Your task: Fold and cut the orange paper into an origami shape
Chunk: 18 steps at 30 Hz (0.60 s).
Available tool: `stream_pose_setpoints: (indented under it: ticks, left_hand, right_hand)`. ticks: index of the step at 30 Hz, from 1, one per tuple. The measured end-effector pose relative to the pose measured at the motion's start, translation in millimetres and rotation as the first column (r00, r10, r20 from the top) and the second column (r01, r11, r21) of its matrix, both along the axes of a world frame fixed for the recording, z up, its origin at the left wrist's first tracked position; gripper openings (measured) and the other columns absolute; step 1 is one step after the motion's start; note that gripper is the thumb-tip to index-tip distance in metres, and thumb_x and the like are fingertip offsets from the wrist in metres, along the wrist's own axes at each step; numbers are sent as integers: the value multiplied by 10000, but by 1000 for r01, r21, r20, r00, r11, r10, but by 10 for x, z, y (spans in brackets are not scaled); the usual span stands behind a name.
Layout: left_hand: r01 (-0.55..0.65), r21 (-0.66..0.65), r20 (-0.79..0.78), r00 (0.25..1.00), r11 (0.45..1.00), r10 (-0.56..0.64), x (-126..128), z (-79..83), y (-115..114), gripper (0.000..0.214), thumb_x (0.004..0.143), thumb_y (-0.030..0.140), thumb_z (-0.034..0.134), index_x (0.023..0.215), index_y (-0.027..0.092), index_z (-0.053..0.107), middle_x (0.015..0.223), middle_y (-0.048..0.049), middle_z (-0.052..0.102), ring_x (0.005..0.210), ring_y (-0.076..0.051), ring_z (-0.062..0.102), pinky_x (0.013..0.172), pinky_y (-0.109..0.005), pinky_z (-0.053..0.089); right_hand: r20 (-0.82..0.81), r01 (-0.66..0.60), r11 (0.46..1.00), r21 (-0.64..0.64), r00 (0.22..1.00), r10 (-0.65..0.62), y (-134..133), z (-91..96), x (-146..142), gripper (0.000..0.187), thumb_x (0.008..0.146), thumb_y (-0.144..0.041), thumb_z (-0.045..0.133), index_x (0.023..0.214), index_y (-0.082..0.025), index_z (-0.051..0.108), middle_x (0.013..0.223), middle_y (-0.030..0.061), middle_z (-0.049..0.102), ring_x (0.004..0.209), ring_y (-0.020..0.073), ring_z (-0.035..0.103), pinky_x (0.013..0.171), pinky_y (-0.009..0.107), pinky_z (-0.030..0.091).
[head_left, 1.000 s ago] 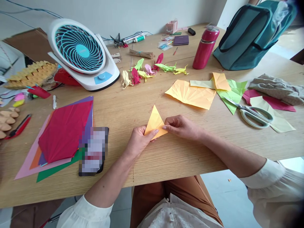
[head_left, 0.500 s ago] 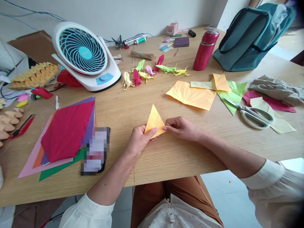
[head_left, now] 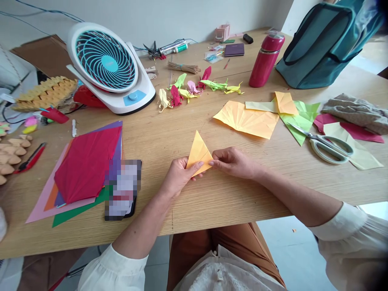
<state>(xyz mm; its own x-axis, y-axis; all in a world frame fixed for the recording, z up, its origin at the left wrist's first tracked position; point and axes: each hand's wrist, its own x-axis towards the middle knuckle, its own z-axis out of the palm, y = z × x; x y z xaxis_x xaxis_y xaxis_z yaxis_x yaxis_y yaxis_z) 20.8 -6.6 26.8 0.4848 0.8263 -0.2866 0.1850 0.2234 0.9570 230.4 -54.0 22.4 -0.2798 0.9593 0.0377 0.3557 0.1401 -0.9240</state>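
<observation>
Between my hands, just above the table's front part, is a yellow-orange folded paper triangle (head_left: 198, 150) with its tip pointing away from me. My left hand (head_left: 181, 174) grips its lower left side, thumb on top and fingers underneath. At the lower right corner, my right hand (head_left: 235, 162) pinches the paper between thumb and forefinger. Creases run across the triangle's face. Beyond it to the right lies a creased orange sheet (head_left: 247, 120). Several small folded paper animals (head_left: 194, 88) in green, pink, red and yellow stand farther back.
Scissors (head_left: 329, 147) lie on paper scraps at the right. A red bottle (head_left: 266, 60) and a teal bag (head_left: 315, 48) stand behind. On the left are a fan (head_left: 110, 68), a stack of coloured paper (head_left: 87, 165) and a phone (head_left: 123, 190). The table's front edge (head_left: 218, 226) runs close to my lap.
The view has shifted slightly, moving everything a little in the picture. Both hands keep the same hold on the paper triangle, which looks unchanged.
</observation>
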Motion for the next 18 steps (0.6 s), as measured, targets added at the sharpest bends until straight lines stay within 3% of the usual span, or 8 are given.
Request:
stream_pose_setpoints:
  ticks: [5, 11, 18]
  left_hand:
    - [3, -21, -8, 1000, 1000, -4, -38, 42, 12, 526, 695, 636, 794, 827, 132, 717, 766, -61, 749, 576, -95, 630, 469, -175, 419]
    - [-29, 28, -16, 999, 999, 29, -80, 70, 42, 487, 689, 605, 804, 690, 141, 659, 628, -11, 663, 496, -57, 527, 437, -167, 355]
    - [-61, 38, -18, 998, 997, 61, -87, 86, 75, 493, 642, 610, 822, 658, 146, 655, 575, 10, 619, 470, -44, 479, 448, -168, 332]
  right_hand:
    - [-44, 104, 994, -18, 994, -104, 20, -27, 35, 520, 884, -662, 612, 669, -194, 538, 561, -57, 412, 519, 89, 321, 479, 259, 244]
    - [-50, 186, 982, -43, 981, -188, 18, -4, 61, 550, 862, -704, 607, 661, -195, 549, 534, -67, 371, 501, 88, 295, 469, 269, 210]
    - [-22, 226, 974, 0, 974, -226, 20, 42, 62, 571, 865, -720, 589, 640, -200, 518, 577, -51, 396, 540, 97, 319, 502, 276, 229]
